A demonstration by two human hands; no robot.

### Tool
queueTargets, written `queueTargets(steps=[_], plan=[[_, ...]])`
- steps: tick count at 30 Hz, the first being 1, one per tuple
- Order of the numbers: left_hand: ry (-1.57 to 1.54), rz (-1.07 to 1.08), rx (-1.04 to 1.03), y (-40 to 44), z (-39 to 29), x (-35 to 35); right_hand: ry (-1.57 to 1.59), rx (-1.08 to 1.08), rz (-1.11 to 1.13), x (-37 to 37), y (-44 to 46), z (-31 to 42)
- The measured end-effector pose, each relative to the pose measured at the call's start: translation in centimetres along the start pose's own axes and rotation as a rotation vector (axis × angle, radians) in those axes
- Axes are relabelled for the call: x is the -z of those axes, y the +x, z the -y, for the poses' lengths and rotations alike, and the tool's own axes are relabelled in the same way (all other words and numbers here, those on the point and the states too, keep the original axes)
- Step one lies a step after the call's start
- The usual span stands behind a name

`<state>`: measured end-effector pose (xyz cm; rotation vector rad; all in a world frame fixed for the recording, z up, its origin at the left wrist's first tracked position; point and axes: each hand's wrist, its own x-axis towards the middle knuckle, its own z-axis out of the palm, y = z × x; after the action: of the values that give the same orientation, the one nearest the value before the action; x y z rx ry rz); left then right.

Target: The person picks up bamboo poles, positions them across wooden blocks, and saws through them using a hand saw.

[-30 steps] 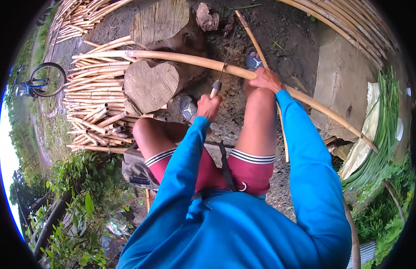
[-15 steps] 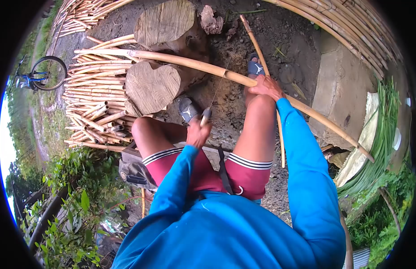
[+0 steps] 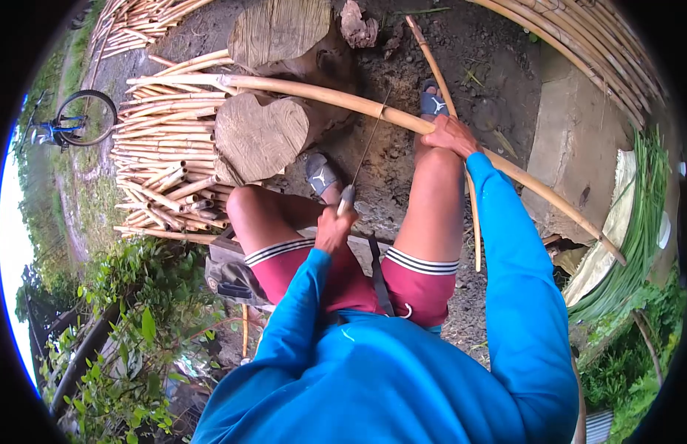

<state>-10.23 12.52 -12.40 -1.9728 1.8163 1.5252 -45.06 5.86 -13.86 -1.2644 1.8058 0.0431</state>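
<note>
My left hand [image 3: 335, 228] is closed around the handle of a saw [image 3: 346, 198], in front of my lap. Its long thin blade, seen nearly edge-on, slants up to a bamboo pole [image 3: 317, 92] and meets or crosses it at a dark mark; teeth cannot be made out. The pole runs from the cut pieces at left, across a tree stump [image 3: 258, 137], over my knee and down to the right. My right hand [image 3: 450, 136] grips it beside the knee. A thinner bamboo stick [image 3: 473, 214] passes beneath the pole near that hand.
Cut bamboo pieces [image 3: 162, 166] are piled at left, with a second stump [image 3: 280, 31] behind. Long bamboo poles [image 3: 573, 44] and a concrete block [image 3: 580, 148] stand at right, near green strands [image 3: 624, 237]. A bicycle [image 3: 84, 118] is at far left.
My left hand has drawn the saw back a little toward my body. My right hand keeps its grip on the pole. The whole view has shifted slightly.
</note>
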Motion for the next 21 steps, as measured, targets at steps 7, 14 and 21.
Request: queueTargets(steps=[7, 14, 21], plan=[[0.236, -0.066, -0.236, 3.2, -1.5, -0.8, 0.057, 0.081, -0.017, -0.7, 0.6, -1.3], [-0.073, 0.003, 0.110, 8.0, -4.4, -1.9, -0.011, 0.064, -0.075, -1.2, 1.3, -0.8], [-0.098, -0.003, 0.026, -2.6, -1.6, 1.4, 0.009, 0.100, -0.077, -1.9, 2.2, -2.1]])
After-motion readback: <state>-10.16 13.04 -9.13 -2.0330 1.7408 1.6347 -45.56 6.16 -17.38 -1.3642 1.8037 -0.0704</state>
